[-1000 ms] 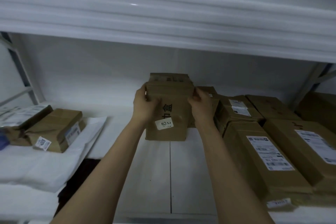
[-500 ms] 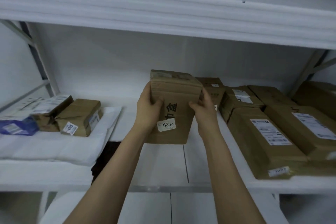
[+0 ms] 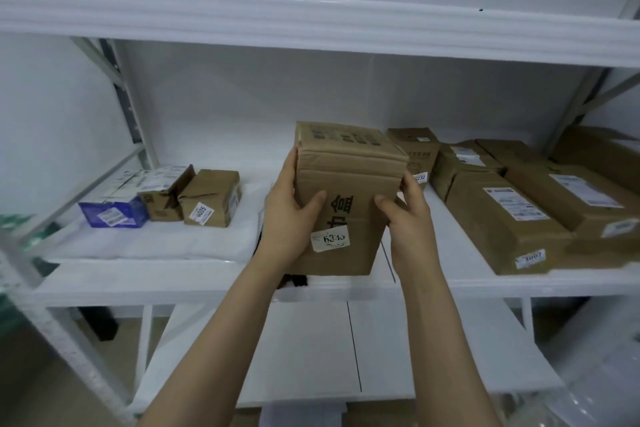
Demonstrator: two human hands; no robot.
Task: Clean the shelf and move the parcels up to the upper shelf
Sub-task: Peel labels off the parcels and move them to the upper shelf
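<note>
Both hands clamp 1 parcel between them. Left hand is flat on its left side with the thumb hooked over the front face. Right hand mirrors it on the right side, thumb on the front and fingers wrapped behind, out of my view. Neither hand is under the base.

Position: parcel is in the air, upright with a slight tilt, just above the front edge of the middle shelf near its centre. It hangs well below the lip of the upper shelf.

Handling, my read:
- Plain corrugated carton, stiff. The thumbs make no dent I can see.
- Front face shows 3 or 4 horizontal creases near the top, so that band may give under a squeeze.
- Weight looks light to moderate, since a side clamp alone carries it (contents unknown, so I treat it as breakable).
- Bare cardboard should give decent friction. The white sticker at the lower front is the slicker patch, and the left thumb sits just above it.

Best hold for going up: keep palms on the 2 side faces below the creases and slip 1 hand under the base.

Elsewhere: brown parcels crowd the right end of the middle shelf. Small parcels sit on white padding toward the left end.
</note>
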